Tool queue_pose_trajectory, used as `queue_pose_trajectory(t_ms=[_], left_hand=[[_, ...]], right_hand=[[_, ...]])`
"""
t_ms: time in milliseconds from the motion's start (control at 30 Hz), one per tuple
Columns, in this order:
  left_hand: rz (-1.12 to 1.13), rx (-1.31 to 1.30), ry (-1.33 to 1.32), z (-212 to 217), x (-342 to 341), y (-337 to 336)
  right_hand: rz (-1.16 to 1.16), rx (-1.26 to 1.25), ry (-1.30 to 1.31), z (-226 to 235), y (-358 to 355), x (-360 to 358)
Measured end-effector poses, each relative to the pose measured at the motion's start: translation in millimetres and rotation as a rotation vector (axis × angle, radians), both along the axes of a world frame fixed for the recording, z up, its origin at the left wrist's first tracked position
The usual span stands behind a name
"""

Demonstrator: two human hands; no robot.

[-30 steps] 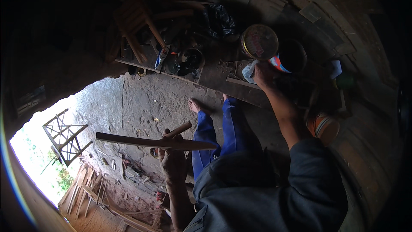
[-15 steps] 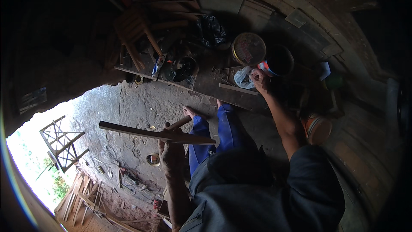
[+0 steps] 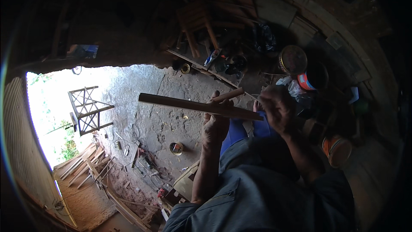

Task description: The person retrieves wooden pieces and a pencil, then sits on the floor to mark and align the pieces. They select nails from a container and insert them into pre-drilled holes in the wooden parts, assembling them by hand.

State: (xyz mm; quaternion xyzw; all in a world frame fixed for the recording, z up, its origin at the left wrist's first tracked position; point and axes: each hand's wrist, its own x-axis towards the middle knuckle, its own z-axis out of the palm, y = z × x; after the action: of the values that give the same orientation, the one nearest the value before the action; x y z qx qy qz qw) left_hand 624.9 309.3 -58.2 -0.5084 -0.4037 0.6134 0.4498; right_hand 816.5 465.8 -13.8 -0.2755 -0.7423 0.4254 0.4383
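My left hand (image 3: 216,123) is raised in front of me and grips a long flat wooden strip (image 3: 189,104) that runs level from left to right. A shorter round stick (image 3: 228,95) crosses behind the strip, held in the same hand. My right hand (image 3: 277,109) is at the strip's right end with its fingers pinched together; a small thin pale piece (image 3: 253,97) pokes out of them toward the wood. My blue trouser legs (image 3: 235,131) show below the hands.
A round tin (image 3: 293,59), a dark pot (image 3: 318,74) and a red-and-white container (image 3: 305,82) stand on the cluttered ledge ahead. An orange bucket (image 3: 337,150) is at my right. On the concrete floor lies a small tin (image 3: 176,148); a lattice frame (image 3: 88,109) stands outside.
My right hand has drawn back from the tins on the ledge to the right end of the strip. My left hand has lifted the strip and stick higher and nearer.
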Motion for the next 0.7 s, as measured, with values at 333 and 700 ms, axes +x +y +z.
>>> queue_pose_trajectory(t_ms=[333,700], left_hand=[[0.070,0.171,0.463,19.7,2.4,12.1],[0.060,0.117,0.604,-20.1,-13.3,-26.6]], right_hand=[[0.260,0.428,0.015,53.2,-39.8,-62.4],[0.328,0.519,-0.069,52.4,-64.8,-92.0]])
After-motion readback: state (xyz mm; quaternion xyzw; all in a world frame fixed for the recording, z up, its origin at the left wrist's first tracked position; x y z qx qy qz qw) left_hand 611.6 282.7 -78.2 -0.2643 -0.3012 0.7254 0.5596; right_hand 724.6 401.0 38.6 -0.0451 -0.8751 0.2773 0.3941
